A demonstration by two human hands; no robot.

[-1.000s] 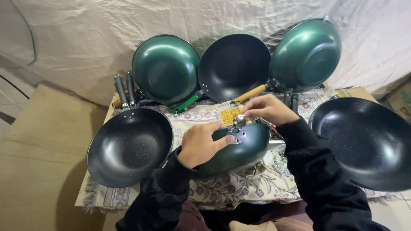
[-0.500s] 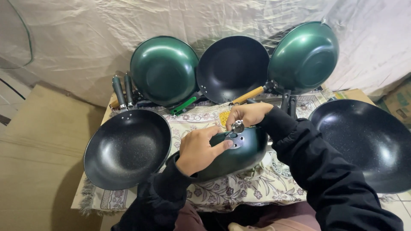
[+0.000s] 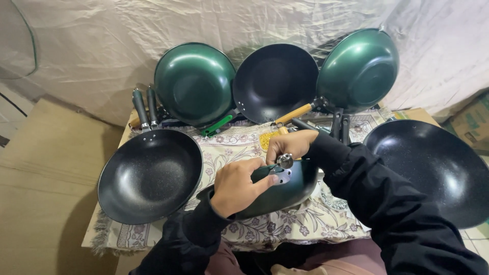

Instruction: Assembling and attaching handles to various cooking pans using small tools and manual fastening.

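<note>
1. The person sits at a small table point(image 3: 153, 239) draped with a floral cloth point(image 3: 316, 224), both arms in black sleeves.
2. In front of them a green pan point(image 3: 285, 191) lies bottom-up and tilted on the cloth, near the table's front edge.
3. The left hand point(image 3: 237, 186) is spread over the pan's near side, fingers curled on its shell and the thumb pointing toward a metal bracket point(image 3: 280, 175) on the rim. It presses and steadies the pan rather than closing round it.
4. The right hand point(image 3: 288, 145) is closed in a fist just above the bracket, pinching a small tool point(image 3: 285, 161) with a round metal head; what else it holds I cannot tell.
5. The two hands are close together, almost touching over the bracket.
6. To the left a black pan point(image 3: 150, 175) sits open side up with its dark handle pointing away.
7. To the right a larger black pan point(image 3: 433, 170) hangs partly off the table.
8. Three more pans lean against the wrinkled sheet point(image 3: 91, 51) at the back: a green one point(image 3: 193, 84) showing its underside, a black one point(image 3: 275, 81) showing its inside with a wooden handle point(image 3: 293, 114), and another green one point(image 3: 359, 69) further right.
9. A little yellow pile point(image 3: 267, 138) lies on the cloth just behind the right hand.
</note>
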